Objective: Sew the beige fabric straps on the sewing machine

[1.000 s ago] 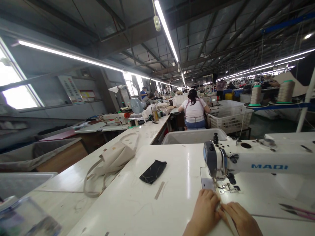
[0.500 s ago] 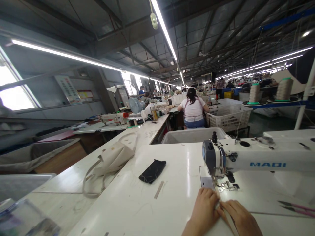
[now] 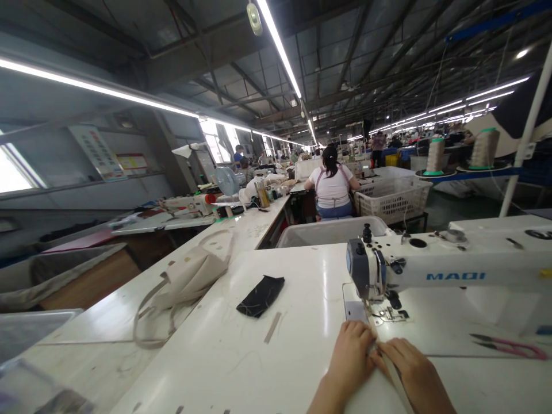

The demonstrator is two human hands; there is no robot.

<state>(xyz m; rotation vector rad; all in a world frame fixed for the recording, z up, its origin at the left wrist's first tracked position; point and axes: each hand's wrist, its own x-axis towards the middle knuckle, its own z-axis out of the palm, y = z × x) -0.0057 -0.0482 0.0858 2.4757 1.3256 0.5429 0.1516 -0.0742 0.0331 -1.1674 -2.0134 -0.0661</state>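
— At the near edge of the table, what do the fingers hold?
— Left hand [image 3: 351, 356] and right hand [image 3: 409, 368] pinch a pale strip [image 3: 390, 371] flat, just before the sewing machine [image 3: 431, 270].
— Around them?
— A glossy white table [image 3: 259, 356]; a black cloth [image 3: 260, 295] and a beige bag [image 3: 190, 279] farther left.
— Any writing?
— "MAQI" in blue on the machine. Beyond, a long factory hall under tube lights.
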